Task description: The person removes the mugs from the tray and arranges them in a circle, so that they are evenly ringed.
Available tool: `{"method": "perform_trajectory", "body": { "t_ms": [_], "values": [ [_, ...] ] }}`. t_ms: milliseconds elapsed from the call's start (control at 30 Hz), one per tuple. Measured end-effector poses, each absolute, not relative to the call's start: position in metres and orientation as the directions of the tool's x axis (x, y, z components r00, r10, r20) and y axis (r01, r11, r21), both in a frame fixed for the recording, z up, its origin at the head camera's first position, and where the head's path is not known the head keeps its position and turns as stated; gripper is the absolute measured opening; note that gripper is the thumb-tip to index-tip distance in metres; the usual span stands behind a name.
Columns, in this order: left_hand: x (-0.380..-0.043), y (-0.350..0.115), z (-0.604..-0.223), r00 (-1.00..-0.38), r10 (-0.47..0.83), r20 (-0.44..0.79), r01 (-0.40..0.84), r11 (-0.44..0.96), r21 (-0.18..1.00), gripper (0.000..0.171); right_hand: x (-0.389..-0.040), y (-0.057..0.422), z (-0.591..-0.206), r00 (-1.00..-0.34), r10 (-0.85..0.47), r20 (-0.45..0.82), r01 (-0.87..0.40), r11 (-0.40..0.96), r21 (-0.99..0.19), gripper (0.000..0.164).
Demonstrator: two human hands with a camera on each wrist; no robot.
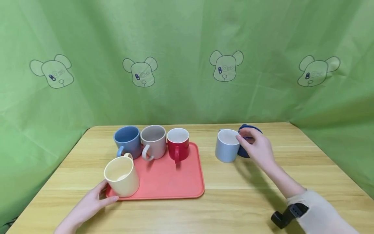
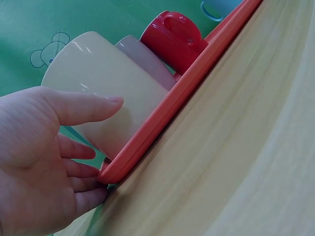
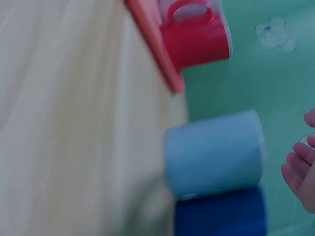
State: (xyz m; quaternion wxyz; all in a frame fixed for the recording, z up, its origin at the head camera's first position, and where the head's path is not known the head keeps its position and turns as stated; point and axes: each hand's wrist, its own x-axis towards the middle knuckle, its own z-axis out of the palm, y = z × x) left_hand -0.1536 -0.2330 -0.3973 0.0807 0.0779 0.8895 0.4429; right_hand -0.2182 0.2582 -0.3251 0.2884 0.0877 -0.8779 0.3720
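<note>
My left hand [image 1: 89,206] is at the near left corner of the red tray [image 1: 172,185], its fingertips at the tray rim. In the left wrist view its thumb reaches across the side of the cream mug [image 2: 103,73], which stands on that corner. My right hand [image 1: 258,148] hovers over the light blue mug [image 1: 227,149] and the dark blue mug [image 1: 243,152], partly covering the dark one. The right wrist view shows those fingers [image 3: 300,164] loosely bent and apart from both mugs, above their rims. Those two mugs stand side by side on the table.
Along the tray's back edge stand a blue mug [image 1: 128,143], a grey mug [image 1: 155,143] and a red mug [image 1: 179,146], handles toward me. The wooden table [image 1: 233,201] ends at a green curtain [image 1: 187,97] printed with bear heads.
</note>
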Motion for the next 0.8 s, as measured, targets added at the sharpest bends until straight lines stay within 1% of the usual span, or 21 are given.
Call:
{"method": "perform_trajectory", "body": {
  "t_ms": [133,267,433,533,600,700,800],
  "values": [
    [-0.154,-0.232,-0.396,-0.976,0.213,-0.047,0.094,0.604,0.791,0.083,-0.215,0.234,-0.308,-0.815,-0.003,0.58,-0.447,0.641,-0.624,0.025],
    [-0.153,-0.233,-0.395,-0.976,0.213,-0.047,0.089,0.588,0.804,0.083,-0.215,0.198,-0.303,-0.831,-0.096,0.547,-0.512,0.514,-0.688,0.027],
    [-0.152,-0.234,-0.395,-0.976,0.21,-0.051,0.082,0.578,0.812,0.084,-0.215,0.142,-0.303,-0.847,-0.266,0.46,-0.53,0.367,-0.764,0.04],
    [-0.151,-0.234,-0.396,-0.977,0.208,-0.057,0.076,0.578,0.813,0.084,-0.212,0.109,-0.305,-0.844,-0.371,0.387,-0.512,0.345,-0.787,0.049],
    [-0.151,-0.234,-0.397,-0.976,0.208,-0.057,0.076,0.578,0.813,0.084,-0.21,0.09,-0.306,-0.835,-0.431,0.342,-0.505,0.354,-0.787,0.055],
    [-0.151,-0.233,-0.397,-0.976,0.212,-0.048,0.084,0.57,0.817,0.083,-0.208,0.066,-0.311,-0.821,-0.493,0.289,-0.495,0.359,-0.791,0.063],
    [-0.152,-0.234,-0.398,-0.975,0.219,-0.032,0.1,0.565,0.819,0.081,-0.208,0.046,-0.318,-0.807,-0.535,0.248,-0.479,0.348,-0.806,0.066]
  ]
}}
